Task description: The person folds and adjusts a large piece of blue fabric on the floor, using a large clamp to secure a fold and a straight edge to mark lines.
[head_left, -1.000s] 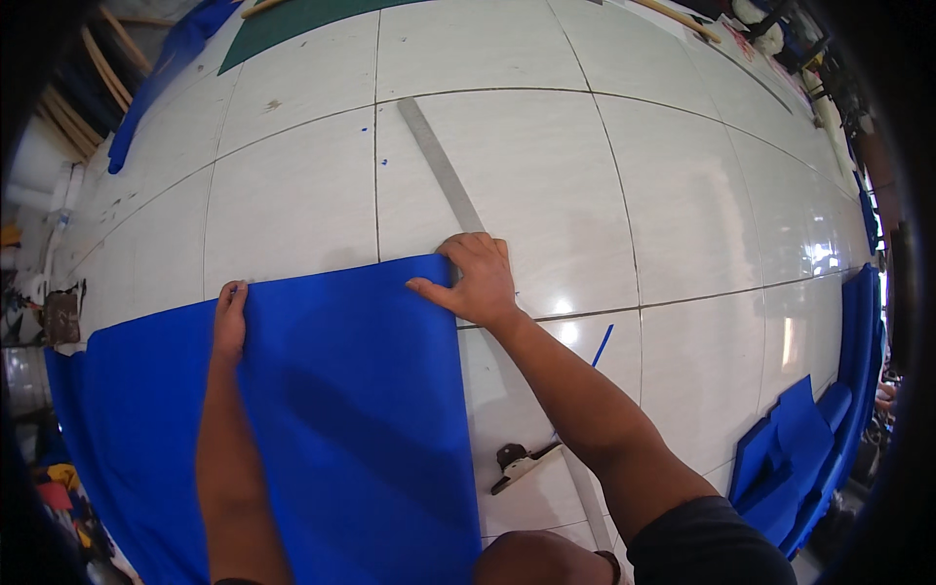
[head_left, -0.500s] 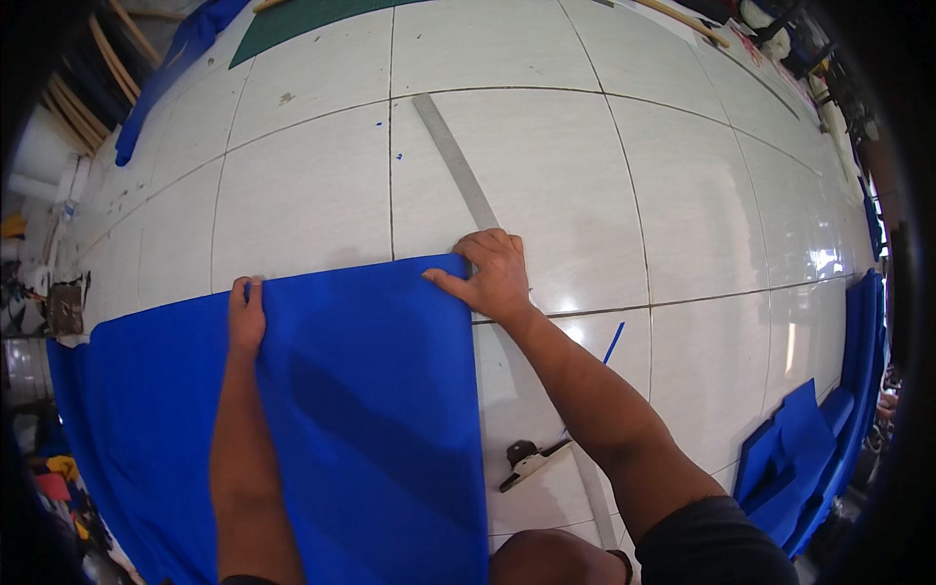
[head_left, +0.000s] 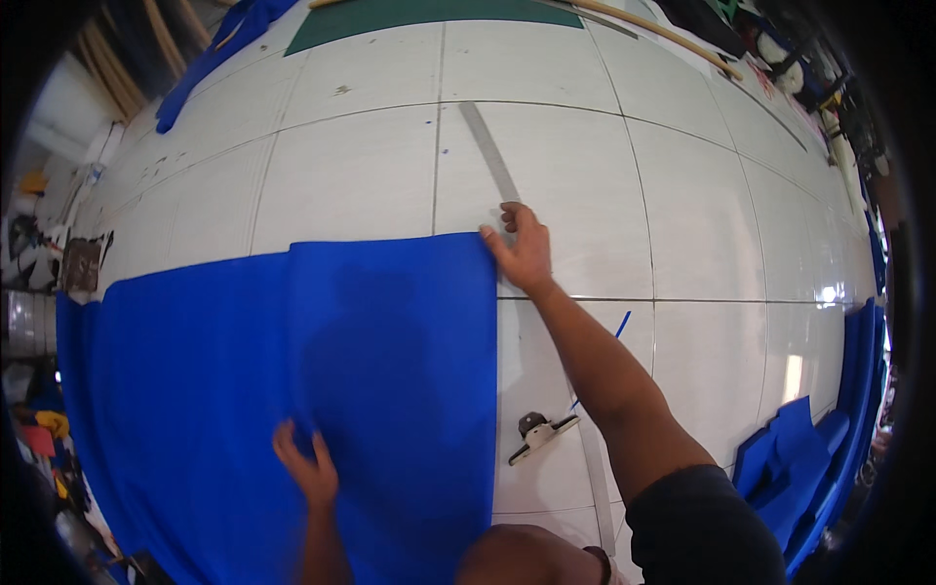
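Note:
A wide sheet of blue fabric [head_left: 195,370] covers the floor in front of me, with a second layer [head_left: 419,390] lying over its right part. Over the left edge of that layer is my left hand [head_left: 310,468], fingers apart and holding nothing; whether it touches the cloth I cannot tell. My right hand [head_left: 526,249] is at the far right corner of the fabric, its thumb at the cloth's edge and its fingers apart and bent. Just beyond those fingers lies a long grey metal ruler [head_left: 483,141], partly hidden by the hand.
Right of the fabric sit a small tool with a black knob and pale bar [head_left: 542,438] and a thin blue strip [head_left: 623,325]. Folded blue fabric [head_left: 790,448] lies at the right. A green mat [head_left: 429,21] and a wooden stick [head_left: 673,41] are at the far side, on white tiles [head_left: 341,175].
My left hand has let go of the fabric's far edge and come back toward me. The right hand has shifted slightly off the corner, its fingers spreading. The whole view has shifted a little.

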`<state>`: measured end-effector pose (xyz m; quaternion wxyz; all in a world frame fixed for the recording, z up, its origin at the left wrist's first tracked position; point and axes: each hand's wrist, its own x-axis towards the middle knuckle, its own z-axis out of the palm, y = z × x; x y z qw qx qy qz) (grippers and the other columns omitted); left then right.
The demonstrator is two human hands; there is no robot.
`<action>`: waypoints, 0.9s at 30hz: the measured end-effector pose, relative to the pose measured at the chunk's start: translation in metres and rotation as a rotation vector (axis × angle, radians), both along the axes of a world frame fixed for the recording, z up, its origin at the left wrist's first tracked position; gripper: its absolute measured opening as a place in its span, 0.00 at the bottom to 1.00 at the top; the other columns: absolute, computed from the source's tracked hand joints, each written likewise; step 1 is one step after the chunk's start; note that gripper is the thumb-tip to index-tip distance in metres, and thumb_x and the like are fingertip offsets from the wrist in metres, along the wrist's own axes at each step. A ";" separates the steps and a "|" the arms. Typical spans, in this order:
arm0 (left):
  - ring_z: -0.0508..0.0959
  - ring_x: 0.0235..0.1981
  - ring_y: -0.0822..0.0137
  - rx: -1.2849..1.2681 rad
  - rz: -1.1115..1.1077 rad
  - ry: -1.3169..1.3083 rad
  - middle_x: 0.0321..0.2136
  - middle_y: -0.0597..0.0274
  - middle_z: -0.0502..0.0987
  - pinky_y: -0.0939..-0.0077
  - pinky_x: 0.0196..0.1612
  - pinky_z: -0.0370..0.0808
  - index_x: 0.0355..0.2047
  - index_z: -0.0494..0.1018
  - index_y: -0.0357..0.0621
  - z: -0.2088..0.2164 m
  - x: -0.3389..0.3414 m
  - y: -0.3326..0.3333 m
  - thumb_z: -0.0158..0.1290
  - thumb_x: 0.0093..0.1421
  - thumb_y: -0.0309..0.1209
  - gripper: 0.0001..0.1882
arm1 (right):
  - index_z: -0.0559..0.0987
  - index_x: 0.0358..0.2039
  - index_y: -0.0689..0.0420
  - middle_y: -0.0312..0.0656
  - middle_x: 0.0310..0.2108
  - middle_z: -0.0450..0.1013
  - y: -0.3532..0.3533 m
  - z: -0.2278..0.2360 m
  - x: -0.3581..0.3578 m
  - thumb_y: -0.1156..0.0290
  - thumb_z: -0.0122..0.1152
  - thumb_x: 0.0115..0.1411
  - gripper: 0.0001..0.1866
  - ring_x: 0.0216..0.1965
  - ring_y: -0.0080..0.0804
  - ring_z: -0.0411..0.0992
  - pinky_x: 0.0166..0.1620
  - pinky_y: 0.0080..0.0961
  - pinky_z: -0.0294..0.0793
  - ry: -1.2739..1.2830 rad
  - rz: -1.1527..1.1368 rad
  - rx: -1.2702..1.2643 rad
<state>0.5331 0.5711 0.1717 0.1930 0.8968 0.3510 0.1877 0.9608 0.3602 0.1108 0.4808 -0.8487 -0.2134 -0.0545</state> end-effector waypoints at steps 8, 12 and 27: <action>0.75 0.43 0.45 -0.136 0.595 0.419 0.48 0.38 0.71 0.56 0.45 0.75 0.51 0.70 0.33 0.108 -0.431 -0.083 0.58 0.58 0.44 0.29 | 0.65 0.56 0.64 0.49 0.45 0.70 -0.120 -0.004 -0.041 0.64 0.55 0.65 0.24 0.47 0.35 0.70 0.51 0.30 0.68 0.270 0.069 0.072; 0.78 0.37 0.49 -0.186 0.835 0.520 0.35 0.38 0.78 0.60 0.40 0.76 0.44 0.73 0.33 0.161 -0.579 -0.145 0.59 0.58 0.44 0.25 | 0.70 0.47 0.65 0.47 0.42 0.70 -0.177 0.009 -0.115 0.62 0.59 0.61 0.21 0.44 0.36 0.70 0.48 0.30 0.69 0.376 0.002 -0.136; 0.74 0.37 0.64 -0.949 1.184 -0.105 0.38 0.55 0.74 0.68 0.40 0.73 0.53 0.67 0.46 0.082 -0.611 -0.267 0.53 0.61 0.35 0.20 | 0.72 0.44 0.64 0.46 0.41 0.73 -0.173 0.039 -0.233 0.72 0.64 0.57 0.17 0.43 0.36 0.73 0.46 0.30 0.72 0.396 0.484 -0.458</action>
